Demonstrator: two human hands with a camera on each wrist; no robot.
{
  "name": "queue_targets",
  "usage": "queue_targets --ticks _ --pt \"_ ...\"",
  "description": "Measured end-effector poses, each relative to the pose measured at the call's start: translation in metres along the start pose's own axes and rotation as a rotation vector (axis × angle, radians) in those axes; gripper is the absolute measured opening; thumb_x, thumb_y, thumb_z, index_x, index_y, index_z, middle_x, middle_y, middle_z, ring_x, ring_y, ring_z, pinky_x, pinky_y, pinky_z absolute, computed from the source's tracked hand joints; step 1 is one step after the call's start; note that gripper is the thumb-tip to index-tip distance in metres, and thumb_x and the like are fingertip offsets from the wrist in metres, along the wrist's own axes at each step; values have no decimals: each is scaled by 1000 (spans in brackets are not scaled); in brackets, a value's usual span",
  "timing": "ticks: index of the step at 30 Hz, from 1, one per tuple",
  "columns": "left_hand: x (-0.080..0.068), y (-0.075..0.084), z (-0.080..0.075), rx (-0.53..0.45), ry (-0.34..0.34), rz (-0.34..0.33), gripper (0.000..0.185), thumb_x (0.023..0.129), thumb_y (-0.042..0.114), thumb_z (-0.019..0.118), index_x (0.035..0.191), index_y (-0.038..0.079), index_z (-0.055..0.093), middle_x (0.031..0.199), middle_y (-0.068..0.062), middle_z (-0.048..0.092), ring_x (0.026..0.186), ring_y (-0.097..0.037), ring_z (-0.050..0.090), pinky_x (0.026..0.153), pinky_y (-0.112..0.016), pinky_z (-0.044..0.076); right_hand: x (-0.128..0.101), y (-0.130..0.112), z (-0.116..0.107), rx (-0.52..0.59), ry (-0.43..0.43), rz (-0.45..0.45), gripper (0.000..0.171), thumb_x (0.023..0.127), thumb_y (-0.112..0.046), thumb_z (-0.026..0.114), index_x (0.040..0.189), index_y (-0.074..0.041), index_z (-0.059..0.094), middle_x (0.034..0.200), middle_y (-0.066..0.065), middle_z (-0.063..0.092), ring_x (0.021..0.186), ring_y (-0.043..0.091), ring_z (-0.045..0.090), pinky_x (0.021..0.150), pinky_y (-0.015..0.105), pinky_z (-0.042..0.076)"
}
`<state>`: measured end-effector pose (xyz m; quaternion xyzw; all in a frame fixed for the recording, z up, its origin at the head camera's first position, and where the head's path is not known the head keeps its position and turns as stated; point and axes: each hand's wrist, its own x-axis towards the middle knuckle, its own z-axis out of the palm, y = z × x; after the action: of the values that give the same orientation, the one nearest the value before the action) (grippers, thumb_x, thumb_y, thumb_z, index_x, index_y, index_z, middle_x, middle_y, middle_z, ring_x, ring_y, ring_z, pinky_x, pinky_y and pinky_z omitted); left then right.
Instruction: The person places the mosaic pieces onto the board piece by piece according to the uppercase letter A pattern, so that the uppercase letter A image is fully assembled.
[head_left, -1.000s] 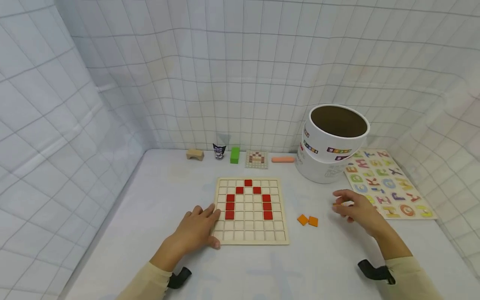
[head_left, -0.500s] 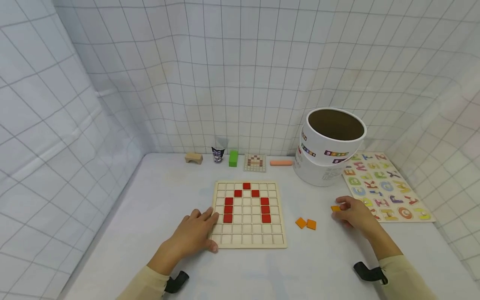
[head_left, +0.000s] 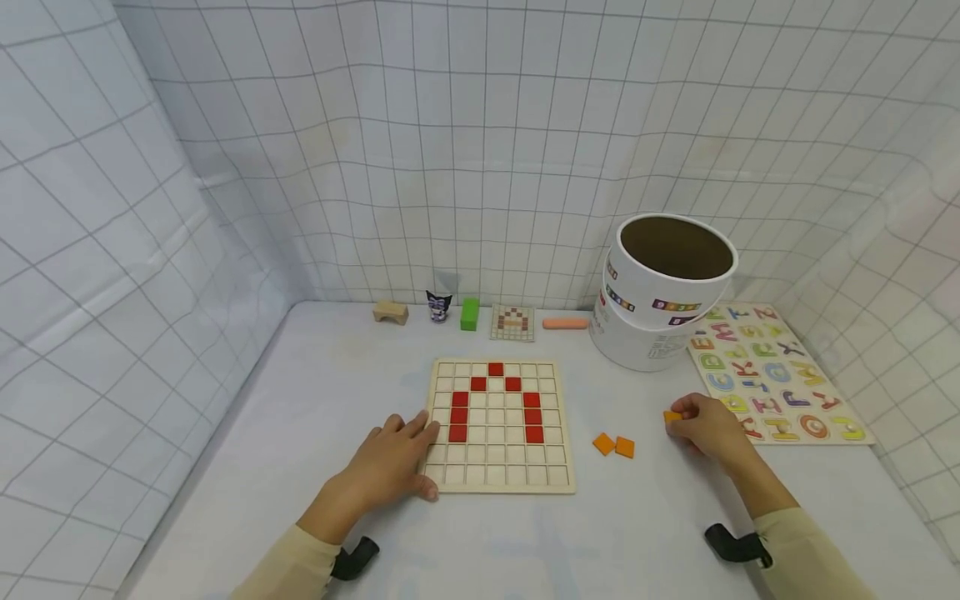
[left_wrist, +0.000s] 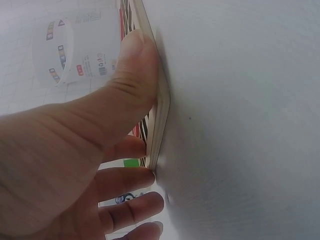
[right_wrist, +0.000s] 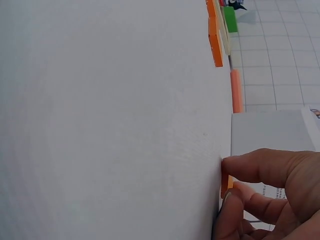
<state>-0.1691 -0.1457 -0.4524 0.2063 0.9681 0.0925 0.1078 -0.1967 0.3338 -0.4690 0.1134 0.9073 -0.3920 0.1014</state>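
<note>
Left hand (head_left: pixel 393 461): fingers lie spread at edge of grid board (head_left: pixel 497 435) | right hand (head_left: pixel 708 427): fingers pinch orange tile (head_left: pixel 671 417), apparently touching desk (head_left: pixel 622 533)

Along the counter's (head_left: pixel 337 375) far edge, left to right: arched wooden block (head_left: pixel 391 312); small dark-eared figurine (head_left: pixel 438 307); green block (head_left: pixel 469 315); salmon-coloured stick (head_left: pixel 566 323), lying flat; white bucket (head_left: pixel 633 333), upright, open-topped. Beside bucket: letter board (head_left: pixel 759 385), multicoloured alphabet, flat. Behind: white grid-lined cloth (head_left: pixel 465 167), rippled.
</note>
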Motion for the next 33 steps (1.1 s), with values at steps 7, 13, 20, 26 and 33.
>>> queue_targets --ticks 7,13,20,26,33 --pt "0 -1 1 1 -2 -2 97 68 50 87 148 8 53 157 -17 45 123 -35 49 95 -53 44 3 -2 3 -21 -10 -15 41 90 -9 70 124 6 54 104 16 53 81 23 55 62 30 50" --pt "1 -1 1 -7 -3 -7 96 68 49 87 148 7 53 157 -18 44 123 -34 49 96 -54 44 4 -2 4 -68 -8 -34 40 90 -11 70 125 4 56 108 18 56 88 26 55 66 31 51" --pt "2 0 0 -4 -8 -14 96 68 48 88 148 7 53 157 -18 44 124 -35 49 96 -54 44 5 -1 5 -164 11 -119 37 90 -13 71 122 -2 55 107 21 62 89 30 56 71 35 48" --pt "2 0 -1 -17 -8 -4 97 68 48 88 148 7 53 157 -18 44 123 -35 49 97 -53 44 5 0 5 -67 -11 -110 37 94 -15 69 125 -2 55 98 15 60 78 24 57 63 32 50" --pt "1 0 -1 -12 -8 -3 97 67 49 87 148 7 53 157 -18 45 123 -35 49 96 -52 44 9 -9 6 189 -66 -126 40 98 -18 67 131 -1 51 92 9 60 69 18 59 58 28 49"
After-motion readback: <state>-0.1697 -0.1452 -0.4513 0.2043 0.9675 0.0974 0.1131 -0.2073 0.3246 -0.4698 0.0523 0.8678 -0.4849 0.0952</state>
